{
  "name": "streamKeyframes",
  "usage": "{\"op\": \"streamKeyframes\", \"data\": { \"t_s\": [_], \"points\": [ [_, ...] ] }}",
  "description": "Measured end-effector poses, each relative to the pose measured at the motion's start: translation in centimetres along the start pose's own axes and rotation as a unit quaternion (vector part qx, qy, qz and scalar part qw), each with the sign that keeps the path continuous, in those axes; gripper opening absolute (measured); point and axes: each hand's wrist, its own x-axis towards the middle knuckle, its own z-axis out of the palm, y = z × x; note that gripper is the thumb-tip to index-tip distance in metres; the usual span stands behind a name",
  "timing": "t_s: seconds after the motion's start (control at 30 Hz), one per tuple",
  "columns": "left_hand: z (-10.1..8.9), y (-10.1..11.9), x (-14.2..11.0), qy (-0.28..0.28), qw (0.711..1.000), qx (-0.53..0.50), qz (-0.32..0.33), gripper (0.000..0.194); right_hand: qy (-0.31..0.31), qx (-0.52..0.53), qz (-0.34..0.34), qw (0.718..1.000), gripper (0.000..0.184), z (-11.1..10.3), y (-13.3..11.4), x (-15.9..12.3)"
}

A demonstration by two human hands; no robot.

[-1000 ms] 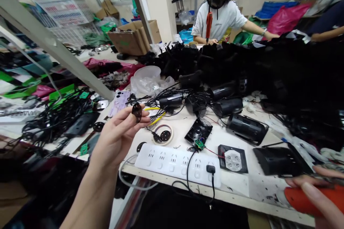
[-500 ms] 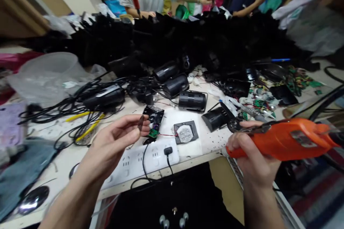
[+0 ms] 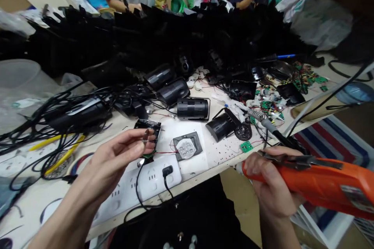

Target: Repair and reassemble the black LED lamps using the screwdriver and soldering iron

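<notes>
My left hand [image 3: 125, 151] has its thumb and fingers pinched on a small dark piece [image 3: 147, 135], too small to name. Behind those fingertips lies an open black housing [image 3: 156, 126], partly hidden, with a green circuit board inside. A red wire [image 3: 165, 152] runs from it to a clear lens panel [image 3: 187, 148] in a dark square frame on a white sheet. My right hand [image 3: 270, 183] is wrapped round an orange electric screwdriver [image 3: 324, 186], its tip pointing left over the table's front edge. Near that hand lies a small green circuit board [image 3: 246, 146].
A white power strip [image 3: 172, 175] with a black plug lies along the front edge. Black cylindrical housings [image 3: 193, 109], tangled cables [image 3: 78, 105] and yellow-handled pliers [image 3: 66, 155] surround the work spot. A soldering iron [image 3: 270, 126] rests at right. Beyond a black heap [image 3: 187, 35], two people work.
The view has swung to the right, so the table things appear further left. The screwdriver's rear end has dropped, and the small green board beside my right hand is now uncovered.
</notes>
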Motion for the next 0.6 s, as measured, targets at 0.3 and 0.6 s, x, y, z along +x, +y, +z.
{"op": "streamKeyframes", "data": {
  "t_s": [0.3,0.6],
  "points": [
    [0.6,1.0,0.4,0.048,0.998,0.012,-0.033,0.070,0.030,-0.016,-0.037,0.999,0.019,-0.4,-1.3,0.4],
    [-0.1,0.0,0.7,0.044,0.997,0.029,-0.049,0.078,0.024,-0.028,-0.013,0.999,0.019,-0.8,-0.1,-0.5]
  ]
}}
